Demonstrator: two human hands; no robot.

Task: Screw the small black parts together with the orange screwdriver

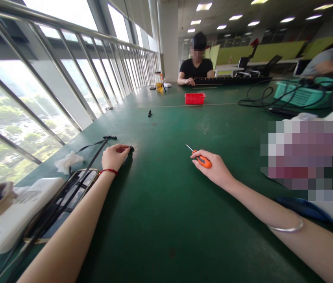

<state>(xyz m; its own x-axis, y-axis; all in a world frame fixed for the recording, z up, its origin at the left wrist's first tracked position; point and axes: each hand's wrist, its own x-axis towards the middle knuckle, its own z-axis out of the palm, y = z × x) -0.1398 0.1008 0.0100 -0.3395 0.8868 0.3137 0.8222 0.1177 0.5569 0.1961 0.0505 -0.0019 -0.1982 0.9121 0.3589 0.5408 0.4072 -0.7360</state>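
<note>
My left hand (115, 156) is closed, its fingertips pinching a small black part (131, 149) just above or on the green table (166, 196). The part is too small to name its kind. In my right hand (212, 167) is a screwdriver (204, 162) with an orange and grey handle; its thin metal shaft points away and to the left. Both hands are apart, with bare tabletop between them. Farther off stands another small black piece (149, 113).
On the left lie a phone (88, 179), a white device (21, 212), a crumpled tissue (68, 162) and black straps. A red tray (195, 99) stands ahead. At right are a teal basket (302, 94) with cables and a plastic bag. A person (196, 67) sits opposite.
</note>
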